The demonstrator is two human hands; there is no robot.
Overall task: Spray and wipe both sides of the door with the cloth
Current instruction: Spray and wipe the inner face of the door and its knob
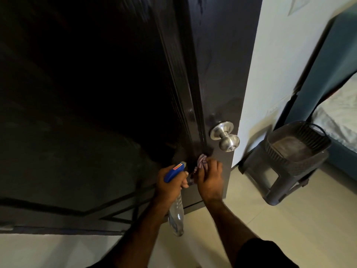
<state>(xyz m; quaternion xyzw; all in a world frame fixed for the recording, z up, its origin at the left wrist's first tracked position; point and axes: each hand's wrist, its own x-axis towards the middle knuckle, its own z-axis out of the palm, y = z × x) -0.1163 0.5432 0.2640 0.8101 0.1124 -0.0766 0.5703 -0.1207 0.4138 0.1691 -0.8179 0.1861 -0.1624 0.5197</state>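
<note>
Pressing a bunched cloth (259,163) against the dark door (218,74) below the knob (225,136) — right hand (209,180) clamped on it, left hand (170,185) gripped around the spray bottle (176,194), nozzle aimed far-right.

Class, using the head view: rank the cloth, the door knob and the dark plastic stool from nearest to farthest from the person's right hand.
1. Cloth: held in the right hand, against the door.
2. Door knob: just above the hand, slightly right.
3. Dark plastic stool: farther right, on the floor by the wall.
</note>
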